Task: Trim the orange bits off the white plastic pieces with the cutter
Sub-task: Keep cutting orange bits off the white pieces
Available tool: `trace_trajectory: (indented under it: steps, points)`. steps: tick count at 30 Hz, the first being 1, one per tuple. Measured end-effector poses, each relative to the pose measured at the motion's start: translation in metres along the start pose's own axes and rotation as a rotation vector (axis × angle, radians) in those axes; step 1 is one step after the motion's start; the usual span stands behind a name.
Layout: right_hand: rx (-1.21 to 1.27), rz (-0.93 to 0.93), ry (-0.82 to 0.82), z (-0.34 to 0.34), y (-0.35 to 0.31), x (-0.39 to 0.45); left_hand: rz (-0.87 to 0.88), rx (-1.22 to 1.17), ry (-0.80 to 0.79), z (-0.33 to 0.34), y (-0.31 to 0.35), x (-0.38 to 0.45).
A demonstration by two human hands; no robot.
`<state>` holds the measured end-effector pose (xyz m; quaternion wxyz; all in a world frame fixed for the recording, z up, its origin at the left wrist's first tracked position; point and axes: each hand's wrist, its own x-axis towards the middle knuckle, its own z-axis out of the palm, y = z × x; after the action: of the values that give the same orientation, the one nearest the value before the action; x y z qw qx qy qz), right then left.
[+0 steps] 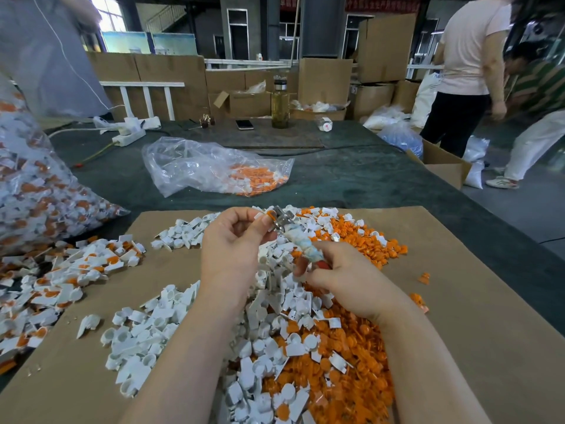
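My left hand (234,240) pinches a white plastic piece with an orange bit (265,216) between thumb and fingers above the cardboard. My right hand (342,276) grips the cutter (301,240) by its cloth-wrapped handles; its metal jaws sit at the orange bit. Below the hands lie a heap of trimmed white pieces (159,335) and a spread of orange bits (348,356). Untrimmed white-and-orange pieces (61,280) are piled at the left.
A brown cardboard sheet (477,316) covers the dark table. A clear bag of pieces (214,169) lies beyond it; a fuller bag (39,194) bulges at the left. A bottle (279,102), phone (244,124) and power strip (128,137) sit far back. People stand at the right.
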<state>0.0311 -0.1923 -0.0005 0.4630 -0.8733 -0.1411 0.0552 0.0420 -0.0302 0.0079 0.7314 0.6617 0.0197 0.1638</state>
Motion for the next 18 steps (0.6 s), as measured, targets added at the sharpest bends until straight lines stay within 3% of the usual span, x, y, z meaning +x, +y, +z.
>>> trace_trajectory:
  steps: [7, 12, 18]
  points:
    - [-0.053, 0.013, 0.029, 0.002, 0.004, 0.003, -0.018, -0.021, 0.007, -0.002, -0.005, 0.004]
    - [-0.143, -0.014, 0.064, 0.006, 0.007, 0.007, -0.184, -0.12, -0.012, -0.011, -0.005, 0.008]
    - [-0.272, -0.004, 0.289, 0.004, 0.015, 0.011, -0.476, -0.56, 0.338, -0.057, -0.007, 0.034]
